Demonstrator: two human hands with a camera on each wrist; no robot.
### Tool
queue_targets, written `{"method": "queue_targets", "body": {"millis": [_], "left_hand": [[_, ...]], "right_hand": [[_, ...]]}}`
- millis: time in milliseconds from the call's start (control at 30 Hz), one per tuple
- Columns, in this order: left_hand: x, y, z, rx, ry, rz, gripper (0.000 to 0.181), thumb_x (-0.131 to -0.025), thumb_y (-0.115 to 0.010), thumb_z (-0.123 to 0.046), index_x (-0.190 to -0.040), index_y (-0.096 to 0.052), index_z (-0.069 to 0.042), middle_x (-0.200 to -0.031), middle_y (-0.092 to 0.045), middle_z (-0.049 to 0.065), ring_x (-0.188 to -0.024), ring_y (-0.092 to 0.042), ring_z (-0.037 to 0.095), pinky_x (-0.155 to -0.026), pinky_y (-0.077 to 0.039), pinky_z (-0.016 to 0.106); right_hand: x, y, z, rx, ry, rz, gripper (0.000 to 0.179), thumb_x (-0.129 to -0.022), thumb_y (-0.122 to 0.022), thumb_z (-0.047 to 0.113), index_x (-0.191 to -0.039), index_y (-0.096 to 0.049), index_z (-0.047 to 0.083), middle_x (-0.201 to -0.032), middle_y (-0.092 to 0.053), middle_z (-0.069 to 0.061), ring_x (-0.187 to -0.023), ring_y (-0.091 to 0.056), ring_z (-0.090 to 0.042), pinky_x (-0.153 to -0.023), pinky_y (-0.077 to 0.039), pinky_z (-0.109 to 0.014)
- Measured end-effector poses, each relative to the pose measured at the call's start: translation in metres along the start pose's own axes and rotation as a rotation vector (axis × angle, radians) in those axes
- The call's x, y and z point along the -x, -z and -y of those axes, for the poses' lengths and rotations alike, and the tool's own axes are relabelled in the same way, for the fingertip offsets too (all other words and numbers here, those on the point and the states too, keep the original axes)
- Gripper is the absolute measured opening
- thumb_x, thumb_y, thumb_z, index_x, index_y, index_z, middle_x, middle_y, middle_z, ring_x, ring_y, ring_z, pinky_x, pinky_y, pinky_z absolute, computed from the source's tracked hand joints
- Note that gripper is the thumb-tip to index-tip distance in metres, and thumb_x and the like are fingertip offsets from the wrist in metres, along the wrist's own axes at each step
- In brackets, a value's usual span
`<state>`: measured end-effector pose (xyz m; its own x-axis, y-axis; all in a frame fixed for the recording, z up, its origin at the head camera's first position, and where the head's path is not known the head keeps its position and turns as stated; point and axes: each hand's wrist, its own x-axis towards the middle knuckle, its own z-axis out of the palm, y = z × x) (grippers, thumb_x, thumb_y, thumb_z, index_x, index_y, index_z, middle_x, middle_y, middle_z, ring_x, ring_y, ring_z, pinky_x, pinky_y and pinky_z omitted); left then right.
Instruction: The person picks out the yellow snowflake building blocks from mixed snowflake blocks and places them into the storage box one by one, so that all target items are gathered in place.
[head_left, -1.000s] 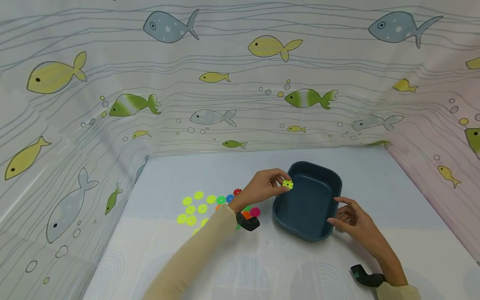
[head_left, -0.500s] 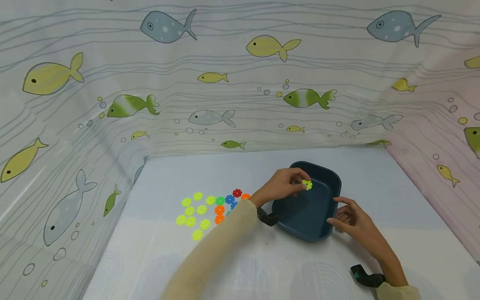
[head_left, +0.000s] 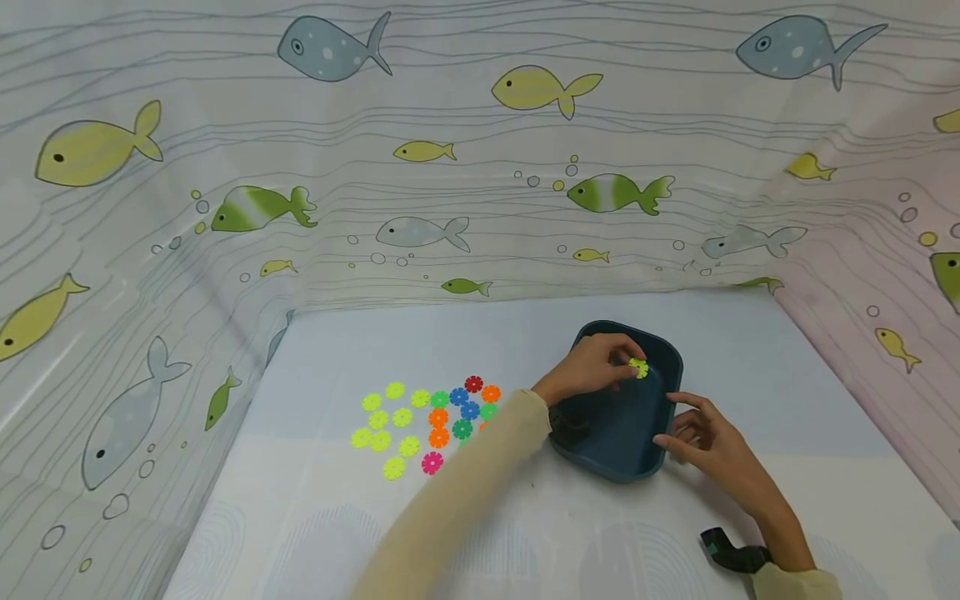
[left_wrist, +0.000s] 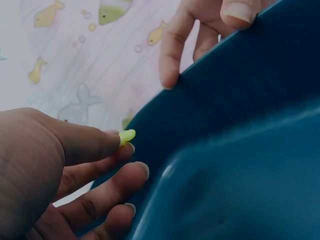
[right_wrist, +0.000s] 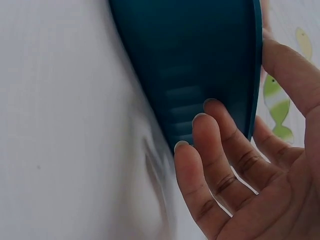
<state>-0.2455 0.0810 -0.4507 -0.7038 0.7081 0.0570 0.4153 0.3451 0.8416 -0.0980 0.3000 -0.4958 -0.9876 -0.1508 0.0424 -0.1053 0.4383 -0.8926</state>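
Observation:
My left hand [head_left: 592,364] is over the dark blue tray [head_left: 626,442], pinching a yellow-green snowflake disc [head_left: 638,367] between thumb and index finger. In the left wrist view the disc [left_wrist: 128,136] shows edge-on at the fingertips, with the other fingers loosely bent over the tray's inside. The tray's visible floor is bare. My right hand [head_left: 708,437] holds the tray's right wall, thumb and index finger at the rim. Seen from the right wrist, several fingers [right_wrist: 205,135] lie against the tray's outer side.
Left of the tray, several yellow-green discs [head_left: 380,441] lie spread on the white table [head_left: 315,525]. Beside them are orange [head_left: 438,437], blue [head_left: 459,397], green [head_left: 462,429], red [head_left: 473,384] and pink discs [head_left: 432,462], partly behind my left sleeve [head_left: 480,475]. A fish-patterned curtain [head_left: 337,167] surrounds the table.
My left hand has moved right with the yellow-green disc, from the tray's left rim to well over its inside. The right hand stays at the right wall.

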Motion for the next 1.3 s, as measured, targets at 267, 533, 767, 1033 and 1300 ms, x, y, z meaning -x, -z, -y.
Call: {"method": "queue_targets", "body": {"millis": [267,533,767,1033,1300], "left_hand": [[-0.013,-0.013,0.004,0.019,0.09,-0.033,0.02,-0.098,-0.071,-0.009,-0.118,-0.07,-0.009,-0.087,-0.067,-0.007,-0.061,-0.068,0.014,-0.058,-0.053,0.023],[-0.028,-0.033,0.005,0.039,0.151,-0.073,0.019,-0.097,-0.071,-0.005,-0.116,-0.07,-0.008,-0.086,-0.066,-0.005,-0.055,-0.064,0.011,-0.055,-0.053,0.023],[-0.036,-0.044,0.012,0.056,0.222,-0.112,0.019,-0.095,-0.074,-0.004,-0.114,-0.071,-0.007,-0.082,-0.068,-0.003,-0.055,-0.064,0.011,-0.054,-0.053,0.023],[-0.038,-0.042,0.018,0.072,0.273,-0.119,0.02,-0.092,-0.077,-0.004,-0.111,-0.073,-0.008,-0.079,-0.07,0.0,-0.057,-0.064,0.013,-0.054,-0.052,0.024],[-0.042,-0.045,0.022,-0.056,0.228,-0.086,0.021,-0.092,-0.079,-0.011,-0.112,-0.074,-0.012,-0.078,-0.068,-0.006,-0.061,-0.063,0.007,-0.056,-0.05,0.021]], "right_hand": [[0.0,0.0,0.001,-0.013,-0.005,0.0,0.069,-0.097,-0.075,0.023,-0.154,-0.036,0.012,-0.109,-0.064,-0.014,-0.085,-0.068,-0.029,-0.069,-0.056,-0.036],[0.001,0.0,0.001,-0.007,-0.029,-0.012,0.07,-0.096,-0.075,0.025,-0.153,-0.037,0.012,-0.108,-0.064,-0.013,-0.085,-0.068,-0.026,-0.068,-0.056,-0.035],[-0.002,0.0,-0.003,-0.014,-0.029,-0.013,0.07,-0.096,-0.076,0.025,-0.153,-0.038,0.016,-0.109,-0.065,-0.012,-0.085,-0.068,-0.026,-0.068,-0.056,-0.036],[-0.003,0.0,-0.003,-0.023,-0.04,-0.005,0.071,-0.096,-0.076,0.027,-0.154,-0.038,0.017,-0.11,-0.065,-0.011,-0.085,-0.069,-0.027,-0.069,-0.056,-0.037],[-0.002,0.0,-0.003,-0.019,-0.051,-0.013,0.071,-0.096,-0.076,0.028,-0.154,-0.037,0.017,-0.11,-0.065,-0.011,-0.085,-0.068,-0.026,-0.068,-0.056,-0.037]]}}
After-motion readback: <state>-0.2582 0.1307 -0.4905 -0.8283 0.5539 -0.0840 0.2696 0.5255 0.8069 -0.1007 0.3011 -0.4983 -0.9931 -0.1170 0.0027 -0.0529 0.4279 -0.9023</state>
